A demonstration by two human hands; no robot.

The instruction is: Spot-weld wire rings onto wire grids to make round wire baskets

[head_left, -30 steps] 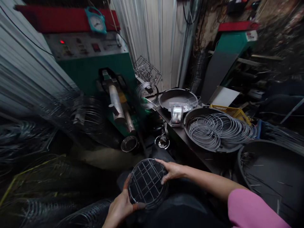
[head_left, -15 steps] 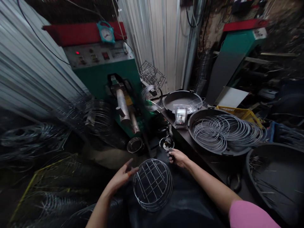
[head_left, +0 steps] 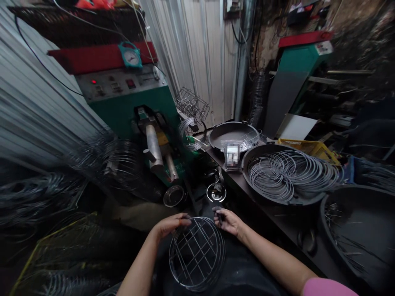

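Note:
A stack of round wire racks (head_left: 197, 254), each a ring with crossed wires inside, sits on the dark covering in front of me. My left hand (head_left: 173, 225) has its fingertips closed at the upper left rim of the top rack, with an orange band on one finger. Just off the upper right rim, my right hand (head_left: 227, 222) is curled in a pinch with darkened fingertips. Whatever lies in that pinch is too small and dark to make out.
A green machine (head_left: 123, 109) with a metal arm stands ahead to the left. On the bench at right are a pan of wire rings (head_left: 247, 181), another pan (head_left: 212, 131) and a large dark tray (head_left: 324, 242) with wire pieces. A yellow crate (head_left: 327, 152) stands behind.
My left hand has moved right and closed onto the rack's rim. My right hand has dropped slightly nearer the stack. The camera view has tilted up a little.

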